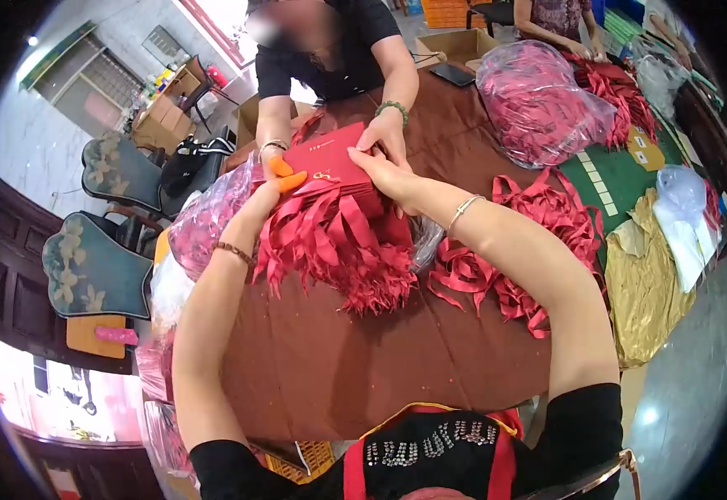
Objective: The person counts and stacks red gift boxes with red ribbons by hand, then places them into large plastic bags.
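A thick stack of red cards or bags [326, 158] with red ribbons [347, 250] hanging from its near side is held above the brown-covered table. My left hand [282, 179], with orange covers on its fingers, grips the stack's left side. At its right side my right hand [380, 171] is closed on the same stack. A co-worker opposite also has both hands on it, one [387, 132] at the far right edge and the other [272, 152] by the far left edge. The fingers under the stack are hidden.
Loose red ribbons [538, 242] lie on the table [363, 367] at right. Behind them sits a clear bag of red ribbons [538, 100]. Another plastic bag [209, 217] is at left. Gold wrapping [647, 283] and a phone [453, 75] are at the table's edges.
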`<state>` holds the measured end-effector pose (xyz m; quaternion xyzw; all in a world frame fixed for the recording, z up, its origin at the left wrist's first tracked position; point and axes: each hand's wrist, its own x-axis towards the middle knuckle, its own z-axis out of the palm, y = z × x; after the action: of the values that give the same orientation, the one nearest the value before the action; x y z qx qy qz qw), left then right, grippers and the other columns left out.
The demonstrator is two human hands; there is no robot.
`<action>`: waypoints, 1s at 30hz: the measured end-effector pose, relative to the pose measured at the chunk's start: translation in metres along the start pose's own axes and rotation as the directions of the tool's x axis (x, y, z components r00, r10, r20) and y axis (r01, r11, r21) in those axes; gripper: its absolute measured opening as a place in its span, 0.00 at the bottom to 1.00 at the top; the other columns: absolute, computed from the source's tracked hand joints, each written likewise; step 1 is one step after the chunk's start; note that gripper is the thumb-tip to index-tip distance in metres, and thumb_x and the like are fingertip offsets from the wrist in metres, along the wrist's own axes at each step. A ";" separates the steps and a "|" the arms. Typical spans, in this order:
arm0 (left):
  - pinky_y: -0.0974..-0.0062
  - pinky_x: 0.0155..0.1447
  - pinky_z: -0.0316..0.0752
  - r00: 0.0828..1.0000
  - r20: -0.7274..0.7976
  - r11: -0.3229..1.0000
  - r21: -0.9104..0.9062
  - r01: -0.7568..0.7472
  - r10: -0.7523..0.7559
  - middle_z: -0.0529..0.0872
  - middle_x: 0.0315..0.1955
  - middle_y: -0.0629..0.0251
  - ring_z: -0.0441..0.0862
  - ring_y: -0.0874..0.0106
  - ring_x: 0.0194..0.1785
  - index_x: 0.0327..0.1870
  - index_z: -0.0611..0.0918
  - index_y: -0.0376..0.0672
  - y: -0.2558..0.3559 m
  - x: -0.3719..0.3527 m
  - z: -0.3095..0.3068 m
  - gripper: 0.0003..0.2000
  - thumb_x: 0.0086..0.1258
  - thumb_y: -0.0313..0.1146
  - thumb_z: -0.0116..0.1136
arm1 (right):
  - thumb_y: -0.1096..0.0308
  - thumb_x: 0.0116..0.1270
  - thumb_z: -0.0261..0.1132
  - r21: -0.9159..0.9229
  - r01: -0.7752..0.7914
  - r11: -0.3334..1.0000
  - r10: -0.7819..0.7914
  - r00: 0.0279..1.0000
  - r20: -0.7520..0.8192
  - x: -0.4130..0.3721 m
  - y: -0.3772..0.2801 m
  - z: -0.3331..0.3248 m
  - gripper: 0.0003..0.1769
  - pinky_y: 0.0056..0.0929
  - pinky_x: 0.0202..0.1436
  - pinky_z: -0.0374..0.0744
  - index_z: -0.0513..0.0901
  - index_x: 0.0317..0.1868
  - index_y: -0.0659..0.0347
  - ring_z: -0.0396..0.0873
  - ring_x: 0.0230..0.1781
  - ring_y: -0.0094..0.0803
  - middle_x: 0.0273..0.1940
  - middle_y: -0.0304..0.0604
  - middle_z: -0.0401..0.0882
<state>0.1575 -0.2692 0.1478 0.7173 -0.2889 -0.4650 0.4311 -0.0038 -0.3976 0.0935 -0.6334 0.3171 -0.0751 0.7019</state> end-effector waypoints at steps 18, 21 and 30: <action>0.65 0.66 0.66 0.660 0.617 0.772 -0.629 0.088 0.428 0.68 0.61 0.52 0.69 0.59 0.62 0.64 0.64 0.37 -0.069 0.122 -0.093 0.22 0.73 0.40 0.39 | 0.27 0.60 0.39 0.094 0.207 0.974 -0.185 0.961 -0.205 0.013 0.025 -0.002 0.53 0.32 0.73 0.44 0.38 0.72 0.59 0.39 0.74 0.40 0.73 0.49 0.39; 0.67 0.65 0.66 0.796 0.455 0.825 -0.557 -0.094 0.398 0.69 0.60 0.54 0.70 0.62 0.61 0.63 0.66 0.37 -0.081 0.127 -0.091 0.21 0.74 0.39 0.38 | 0.28 0.60 0.42 0.212 0.289 0.934 -0.252 0.950 -0.186 0.019 0.028 0.006 0.54 0.31 0.72 0.45 0.42 0.71 0.65 0.42 0.73 0.38 0.72 0.50 0.43; 0.73 0.65 0.65 0.926 -0.044 0.926 -0.026 -0.376 0.374 0.67 0.62 0.60 0.66 0.71 0.65 0.66 0.63 0.41 -0.048 0.010 0.000 0.20 0.73 0.30 0.40 | 0.27 0.60 0.42 0.491 0.402 0.773 -0.442 0.896 -0.038 0.021 0.025 0.020 0.54 0.31 0.72 0.47 0.42 0.72 0.64 0.42 0.73 0.37 0.72 0.49 0.42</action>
<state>0.1624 -0.2554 0.1006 0.6502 -0.4043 -0.3650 0.5297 0.0164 -0.3873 0.0627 -0.4934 0.1094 -0.2826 0.8153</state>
